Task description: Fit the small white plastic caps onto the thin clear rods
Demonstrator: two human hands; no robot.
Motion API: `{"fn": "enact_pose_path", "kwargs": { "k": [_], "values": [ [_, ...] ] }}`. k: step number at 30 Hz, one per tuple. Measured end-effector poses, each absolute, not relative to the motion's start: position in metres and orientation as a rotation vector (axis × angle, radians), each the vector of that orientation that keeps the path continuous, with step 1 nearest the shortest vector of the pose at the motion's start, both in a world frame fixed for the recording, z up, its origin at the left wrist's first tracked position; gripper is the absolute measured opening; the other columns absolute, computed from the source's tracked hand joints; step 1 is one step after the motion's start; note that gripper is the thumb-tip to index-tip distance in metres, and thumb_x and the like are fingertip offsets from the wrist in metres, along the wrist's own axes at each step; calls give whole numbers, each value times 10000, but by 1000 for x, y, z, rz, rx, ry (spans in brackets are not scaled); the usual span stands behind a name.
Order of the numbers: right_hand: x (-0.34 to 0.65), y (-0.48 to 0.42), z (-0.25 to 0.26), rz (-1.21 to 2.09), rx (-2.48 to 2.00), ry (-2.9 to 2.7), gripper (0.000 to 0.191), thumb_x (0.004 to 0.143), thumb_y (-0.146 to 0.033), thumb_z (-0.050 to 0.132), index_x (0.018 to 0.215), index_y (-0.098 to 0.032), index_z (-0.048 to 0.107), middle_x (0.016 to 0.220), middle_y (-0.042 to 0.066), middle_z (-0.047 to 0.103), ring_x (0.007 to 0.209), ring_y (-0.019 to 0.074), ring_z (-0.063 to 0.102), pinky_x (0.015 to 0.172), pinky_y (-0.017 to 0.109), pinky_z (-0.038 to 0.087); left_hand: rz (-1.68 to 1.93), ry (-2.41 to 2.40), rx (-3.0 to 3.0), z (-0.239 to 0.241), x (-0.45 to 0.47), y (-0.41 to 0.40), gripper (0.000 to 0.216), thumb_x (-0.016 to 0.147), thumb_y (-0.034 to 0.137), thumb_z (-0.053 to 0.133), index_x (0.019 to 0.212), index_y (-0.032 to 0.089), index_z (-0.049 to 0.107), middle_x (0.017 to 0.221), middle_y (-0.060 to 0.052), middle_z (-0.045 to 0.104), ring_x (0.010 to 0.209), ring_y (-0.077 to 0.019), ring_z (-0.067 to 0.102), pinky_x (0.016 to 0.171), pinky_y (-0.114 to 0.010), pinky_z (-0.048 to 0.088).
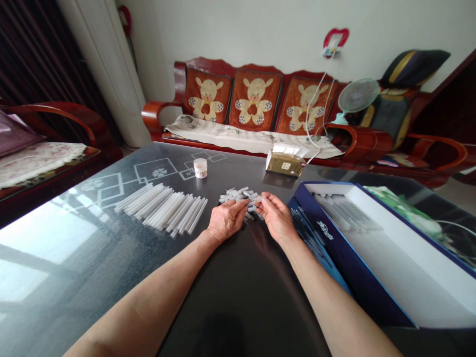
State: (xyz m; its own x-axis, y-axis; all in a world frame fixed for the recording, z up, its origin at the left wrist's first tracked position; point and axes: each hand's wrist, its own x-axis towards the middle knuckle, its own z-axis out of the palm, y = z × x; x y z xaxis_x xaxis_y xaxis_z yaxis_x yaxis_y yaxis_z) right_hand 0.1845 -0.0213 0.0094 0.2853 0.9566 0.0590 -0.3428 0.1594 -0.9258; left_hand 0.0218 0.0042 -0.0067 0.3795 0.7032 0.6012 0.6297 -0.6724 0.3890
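Note:
My left hand (228,219) is over the near left side of a loose pile of small white and black pen parts (238,193), its fingers closed together at the pile. What its fingertips hold, if anything, is hidden. On the pile's right side, my right hand (275,217) pinches a small whitish pen part between thumb and fingers. Left of the pile, many white pen barrels (163,206) lie side by side in a slanted row. To the right, thin dark blue rods (307,230), like pen refills, lie in a blue tray beside the box.
A large blue box (372,277) with a white inside holds a row of clear pens (344,210). A small round jar (200,168) and a tissue pack (285,162) stand farther back on the dark table (122,277). Green-white packaging (403,210) lies behind the box.

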Motion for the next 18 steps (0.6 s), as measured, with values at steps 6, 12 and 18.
{"fn": "enact_pose_path", "kwargs": {
  "k": [6, 12, 18],
  "values": [
    [180, -24, 6, 997, -1062, -990, 316, 708, -409, 716, 918, -206, 595, 928, 24, 681, 822, 151, 670, 704, 267, 551, 1161, 1251, 2517, -8, 22, 5, 304, 951, 376, 479, 1141, 233, 668, 820, -39, 689, 764, -140, 653, 621, -197, 445],
    [181, -25, 8, 939, -1112, -1094, 302, 744, -401, 689, 958, -199, 616, 996, 53, 706, 852, 163, 684, 732, 282, 554, 1156, 1215, 2469, -5, 22, 6, 251, 939, 339, 492, 985, 200, 696, 789, -36, 678, 729, -140, 641, 661, -216, 457],
    [191, -26, 9, 805, -1147, -1348, 309, 797, -365, 644, 1063, -208, 640, 1005, 49, 721, 882, 175, 696, 840, 325, 546, 1138, 1197, 2478, -3, 21, 7, 256, 930, 323, 489, 871, 182, 693, 705, -29, 603, 655, -125, 590, 639, -218, 440]
  ]
}}
